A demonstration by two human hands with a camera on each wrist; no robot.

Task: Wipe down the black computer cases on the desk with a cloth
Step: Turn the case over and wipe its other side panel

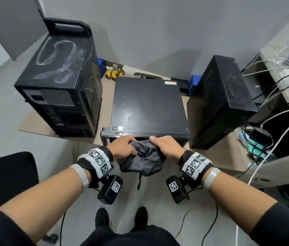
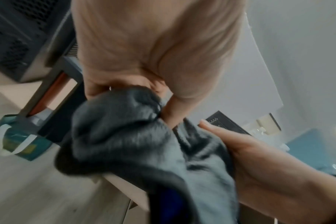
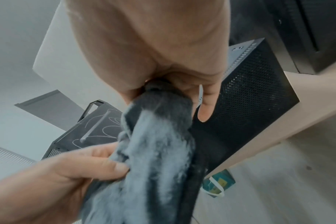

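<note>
Both hands hold a dark grey cloth (image 1: 143, 158) in the air just in front of the desk's near edge. My left hand (image 1: 122, 147) grips its left side and my right hand (image 1: 166, 146) grips its right side; the cloth (image 2: 136, 136) hangs bunched between them, and the same cloth (image 3: 159, 144) fills the right wrist view. A flat black case (image 1: 147, 105) lies in the middle of the desk, smudged near its front. A tall black case (image 1: 60, 82) with white dust swirls stands at the left. Another upright black case (image 1: 222, 100) stands at the right.
The wooden desk (image 1: 39, 123) carries bananas (image 1: 114, 73) and blue boxes (image 1: 102, 66) at the back by the wall. White cables (image 1: 273, 121) and clutter fill the shelves at the right. A black chair (image 1: 7, 174) is at my left. A teal bag (image 2: 17, 139) sits under the desk.
</note>
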